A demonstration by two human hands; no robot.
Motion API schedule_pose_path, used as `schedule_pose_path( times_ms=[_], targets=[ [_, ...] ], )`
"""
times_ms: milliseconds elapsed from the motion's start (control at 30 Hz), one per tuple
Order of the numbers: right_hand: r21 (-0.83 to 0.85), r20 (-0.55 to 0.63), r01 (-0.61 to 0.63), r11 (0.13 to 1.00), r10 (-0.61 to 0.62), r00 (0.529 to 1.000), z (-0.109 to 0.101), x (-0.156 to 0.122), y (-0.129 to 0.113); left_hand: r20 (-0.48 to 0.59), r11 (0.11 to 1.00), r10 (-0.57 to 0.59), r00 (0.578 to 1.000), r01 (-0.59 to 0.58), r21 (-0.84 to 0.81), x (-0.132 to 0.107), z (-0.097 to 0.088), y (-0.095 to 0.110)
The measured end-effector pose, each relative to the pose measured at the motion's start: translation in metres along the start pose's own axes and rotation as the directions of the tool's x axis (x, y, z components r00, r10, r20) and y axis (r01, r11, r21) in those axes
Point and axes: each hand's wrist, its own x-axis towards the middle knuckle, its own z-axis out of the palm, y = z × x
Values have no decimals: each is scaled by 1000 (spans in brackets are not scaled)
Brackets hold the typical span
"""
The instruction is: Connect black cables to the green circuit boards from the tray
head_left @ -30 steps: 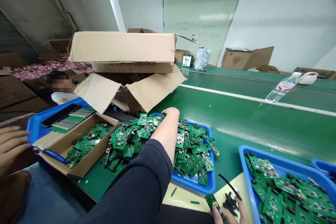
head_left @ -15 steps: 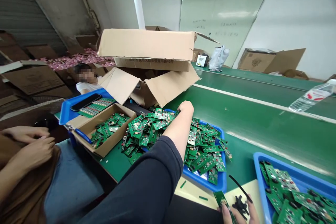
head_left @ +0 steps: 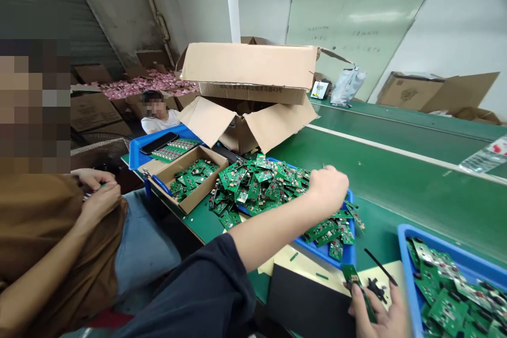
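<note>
Pale wall [head_left: 263,2] fills the background from 11 to 2 o'clock, clock-face taken from the middle of the view. Below it, a green tabletop [head_left: 380,177] stretches toward 3. At 8 to 9 o'clock sits a co-worker [head_left: 43,243] in brown, hands close together at the lap. Flattish cartons [head_left: 249,66] are stacked at 12. One blue tray [head_left: 467,261] of circuit boards lies at 4; a second tray [head_left: 351,256], toward 5, is heaped with a pile [head_left: 257,185] that spills past its left side onto the tabletop. A box [head_left: 205,186] of boards sits at 8, near centre, and a black mat [head_left: 304,296] at 5.

The left hand [head_left: 328,190], at 4 near centre, is curled over the pile's right part; I cannot tell whether it grips anything. Between 4 and 5, the right hand [head_left: 378,309] pinches one board [head_left: 350,274] under its thumb, with a black strip [head_left: 381,266] ending at a fingertip. Just beyond that board lie black bits [head_left: 376,289].
</note>
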Motion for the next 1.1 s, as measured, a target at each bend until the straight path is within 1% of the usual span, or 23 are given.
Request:
schedule_pose_path(
  times_ms=[67, 100, 167, 200, 267, 300, 333, 367, 400, 433, 467, 533, 600, 633, 700, 767, 800, 833, 867, 900, 1033, 1100],
  targets=[
    [3, 16, 18, 1000, -18, 1000, 0, 1, 6, 17, 997, 79, 997, -80, 23, -31, 17, 3],
    [-3, 12, 32, 999, -32, 999, 0, 2, 9, 26, 994, 100, 995, -101, 37, -43, 25, 2],
    [-28, -5, 69, 997, -69, 998, 0, 5, 12, 40, 991, 117, 992, -119, 64, -58, 36, -5],
    [-41, -9, 90, 995, -91, 996, 0, 7, 12, 36, 989, 125, 992, -127, 71, -63, 39, -10],
    [-67, 8, 130, 989, -129, 992, 0, 11, 5, 16, 981, 183, 983, -184, 58, -68, 39, -21],
    [-84, 18, 155, 984, -154, 988, 1, 15, -2, 1, 974, 224, 975, -224, 43, -69, 36, -26],
    [-105, 36, 184, 977, -181, 983, 1, 18, -11, -35, 964, 265, 964, -265, 15, -71, 32, -32],
    [-131, 41, 218, 967, -214, 976, 3, 23, -20, -122, 950, 291, 949, -302, -82, -73, 28, -36],
    [-160, 55, 254, 954, -249, 967, 6, 28, -30, -193, 924, 282, 940, -320, -209, -75, 24, -40],
    [-179, 71, 285, 942, -277, 958, 10, 35, -39, -230, 868, 275, 933, -344, -359, -78, 21, -42],
    [-184, 83, 306, 934, -295, 952, 15, 42, -47, -225, 785, 287, 931, -363, -502, -81, 19, -43],
    [-160, 113, 332, 930, -317, 942, 27, 56, -58, -149, 601, 365, 919, -356, -716, -87, 20, -42],
    [-95, 148, 343, 934, -328, 933, 39, 67, -63, -51, 420, 470, 881, -274, -865, -92, 26, -36],
    [-22, 138, 337, 941, -331, 933, 44, 71, -64, -27, 333, 496, 868, -219, -917, -93, 31, -31],
    [200, 135, 278, 940, -307, 942, 49, 74, -66, -31, 147, 495, 868, -119, -982, -90, 40, -22],
    [418, 210, 139, 898, -245, 947, 48, 74, -69, -64, -30, 479, 875, -57, -998, -82, 47, -14],
    [487, 266, 59, 871, -212, 941, 46, 74, -70, -78, -95, 487, 870, -36, -995, -77, 50, -11],
    [529, 315, -12, 849, -183, 931, 43, 74, -71, -90, -138, 502, 860, -23, -990, -72, 53, -9],
    [554, 346, -64, 830, -159, 925, 40, 74, -72, -95, -161, 523, 847, -12, -987, -69, 56, -7],
    [570, 357, -96, 816, -142, 923, 37, 75, -72, -91, -164, 545, 833, 0, -986, -66, 59, -6],
    [574, 374, -141, 807, -105, 922, 33, 76, -68, -20, -141, 612, 790, 85, -986, -64, 71, -10],
    [581, 375, -138, 802, -112, 920, 33, 74, -65, -8, -133, 628, 778, 97, -986, -67, 75, -13]
  ],
)
